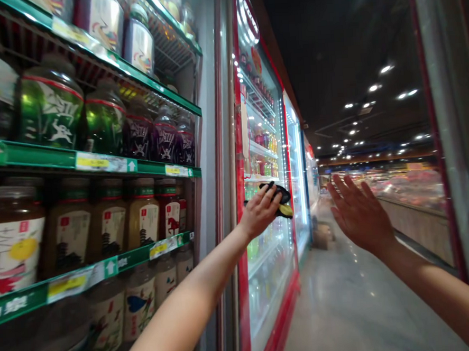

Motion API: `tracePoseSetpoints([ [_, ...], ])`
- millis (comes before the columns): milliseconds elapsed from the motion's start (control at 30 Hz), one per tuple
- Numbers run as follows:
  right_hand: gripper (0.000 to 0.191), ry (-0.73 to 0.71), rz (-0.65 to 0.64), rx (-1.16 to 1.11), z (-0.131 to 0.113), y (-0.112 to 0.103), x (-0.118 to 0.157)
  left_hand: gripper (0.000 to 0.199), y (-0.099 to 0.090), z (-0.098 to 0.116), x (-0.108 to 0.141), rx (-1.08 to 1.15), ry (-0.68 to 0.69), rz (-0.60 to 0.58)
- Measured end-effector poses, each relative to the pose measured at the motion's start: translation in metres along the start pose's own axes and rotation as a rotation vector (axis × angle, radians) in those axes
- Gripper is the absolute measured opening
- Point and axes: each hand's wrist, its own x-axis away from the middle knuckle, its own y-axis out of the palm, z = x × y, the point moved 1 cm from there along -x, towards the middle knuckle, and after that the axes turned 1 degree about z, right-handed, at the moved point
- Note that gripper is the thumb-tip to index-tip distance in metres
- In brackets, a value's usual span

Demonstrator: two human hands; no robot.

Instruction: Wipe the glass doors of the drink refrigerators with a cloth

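Observation:
My left hand [260, 212] is stretched forward past the edge of the open drinks fridge, its fingers closed over a dark, soft-looking, cloth-like thing with a yellow patch [285, 209]. Behind it stands a red-framed glass-door fridge [263, 158]; whether the cloth-like thing touches glass I cannot tell. My right hand [359, 213] is raised over the aisle with fingers extended and nothing in it. Nearest to it is a dark red upright door edge [433, 115] on the right. Whether that palm rests on clear glass cannot be made out.
On the left, green-edged shelves [138, 163] hold several rows of bottles, including green drinks [51, 110] and tea bottles [143, 215]. A grey floor [346, 306] runs down the aisle between fridges and a long wood-fronted counter [416, 225]. Brown boxes [321, 235] stand farther off.

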Motion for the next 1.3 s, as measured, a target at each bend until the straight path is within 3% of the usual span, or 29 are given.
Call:
tracePoseSetpoints([
  [133, 0.079, -0.004, 0.012, 0.002, 0.002, 0.004, 0.001, 0.046, -0.003, -0.059, -0.042, -0.048, -0.512, 0.126],
  [200, 0.08, -0.004, 0.009, 0.001, 0.003, 0.006, 0.0, 0.048, 0.0, -0.064, -0.043, -0.048, -0.609, 0.161],
  [267, 0.081, -0.001, 0.006, -0.004, 0.004, 0.005, 0.0, 0.048, 0.004, -0.046, -0.016, -0.034, -0.584, 0.164],
  [400, 0.082, 0.017, 0.006, -0.018, 0.003, 0.002, -0.001, 0.052, 0.009, 0.009, 0.076, 0.012, -0.556, 0.127],
  [467, 0.083, 0.022, 0.001, -0.024, 0.002, 0.001, -0.002, 0.051, 0.007, 0.021, 0.098, 0.045, -0.535, 0.098],
  [533, 0.082, 0.028, -0.004, -0.033, 0.002, 0.0, -0.003, 0.049, 0.004, 0.017, 0.084, 0.065, -0.569, 0.104],
  [667, 0.08, 0.036, -0.006, -0.041, 0.002, 0.0, -0.003, 0.045, 0.004, -0.004, -0.007, 0.063, -0.701, 0.191],
  [733, 0.079, 0.037, -0.007, -0.032, 0.002, 0.001, -0.003, 0.045, 0.005, 0.001, -0.038, 0.051, -0.689, 0.217],
  [800, 0.078, 0.036, -0.011, -0.018, 0.002, 0.001, -0.002, 0.046, 0.007, 0.02, -0.037, 0.055, -0.581, 0.194],
  [900, 0.077, 0.034, -0.018, 0.001, 0.002, 0.002, -0.002, 0.049, 0.007, 0.051, 0.014, 0.085, -0.329, 0.091],
  [967, 0.076, 0.037, -0.024, 0.01, 0.002, 0.001, -0.002, 0.051, 0.004, 0.055, 0.05, 0.106, -0.211, 0.023],
  [1033, 0.075, 0.043, -0.033, 0.017, 0.001, 0.0, -0.003, 0.049, 0.001, 0.04, 0.061, 0.104, -0.255, 0.008],
  [1100, 0.074, 0.05, -0.042, 0.022, 0.0, -0.001, -0.004, 0.047, 0.0, 0.014, 0.039, 0.07, -0.484, 0.068],
  [1167, 0.074, 0.049, -0.05, 0.02, 0.0, -0.002, -0.005, 0.047, 0.0, -0.005, -0.002, 0.018, -0.762, 0.178],
  [1200, 0.074, 0.047, -0.05, 0.016, 0.0, -0.002, -0.005, 0.047, 0.001, -0.008, -0.023, 0.015, -0.815, 0.2],
  [1233, 0.074, 0.044, -0.048, 0.01, 0.0, -0.002, -0.005, 0.047, 0.001, -0.004, -0.039, 0.024, -0.809, 0.207],
  [1300, 0.075, 0.037, -0.04, -0.009, 0.0, -0.001, -0.006, 0.049, 0.004, 0.017, -0.051, 0.062, -0.652, 0.18],
])
